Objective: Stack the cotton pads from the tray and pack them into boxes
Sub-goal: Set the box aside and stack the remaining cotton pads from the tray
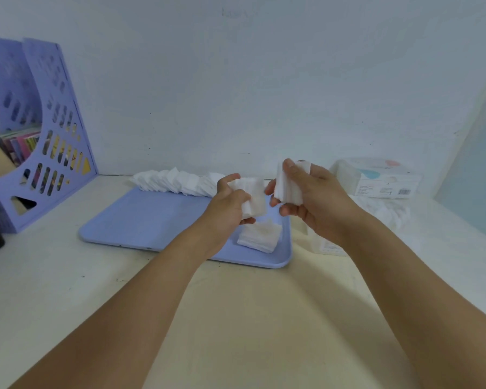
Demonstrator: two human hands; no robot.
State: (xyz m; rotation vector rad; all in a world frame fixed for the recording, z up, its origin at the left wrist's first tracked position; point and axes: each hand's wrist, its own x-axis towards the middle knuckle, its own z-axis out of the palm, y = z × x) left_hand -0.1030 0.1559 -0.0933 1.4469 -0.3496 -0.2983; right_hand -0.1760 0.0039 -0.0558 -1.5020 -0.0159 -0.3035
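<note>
Both hands, left [230,197] and right [309,192], are each pinching a soft, light pad stack [254,197] by its edges above the tray [152,220].

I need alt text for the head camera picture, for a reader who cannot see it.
Two bare hands each hold a small stack of white cotton pads above a blue tray: the left hand grips one stack, the right hand another. A third stack and a row of pads lie on the tray.
</note>
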